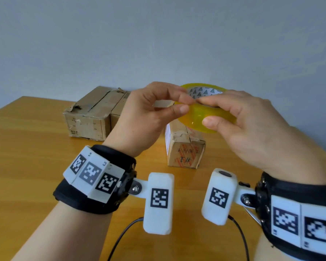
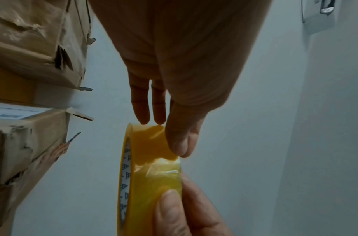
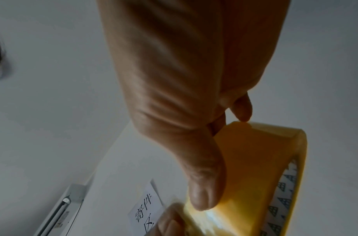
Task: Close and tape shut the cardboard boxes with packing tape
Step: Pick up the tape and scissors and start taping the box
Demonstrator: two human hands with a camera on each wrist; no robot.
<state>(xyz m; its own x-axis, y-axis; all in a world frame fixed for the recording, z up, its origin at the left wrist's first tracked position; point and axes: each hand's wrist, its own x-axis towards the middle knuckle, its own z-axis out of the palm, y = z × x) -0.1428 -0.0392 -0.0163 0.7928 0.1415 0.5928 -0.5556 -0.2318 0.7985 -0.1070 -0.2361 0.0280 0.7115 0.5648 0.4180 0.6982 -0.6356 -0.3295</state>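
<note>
A yellow tape roll (image 1: 205,117) with a white printed core is held in the air above the table by both hands. My right hand (image 1: 211,112) grips it, thumb on the outer face and fingers through the core. My left hand (image 1: 187,104) pinches the roll's near rim between thumb and fingertips. In the left wrist view my left thumb (image 2: 180,143) presses the tape roll (image 2: 151,175) beside a crinkled patch of tape. The right wrist view shows my right thumb (image 3: 204,183) on the tape roll (image 3: 254,167). A small cardboard box (image 1: 184,151) stands under the hands. A larger worn box (image 1: 90,113) sits back left.
The wooden table (image 1: 36,166) runs to a plain grey wall. Two thin black cables (image 1: 120,236) hang from the wrist cameras near the front edge. A paper sign (image 3: 145,209) with printed characters hangs on the wall in the right wrist view.
</note>
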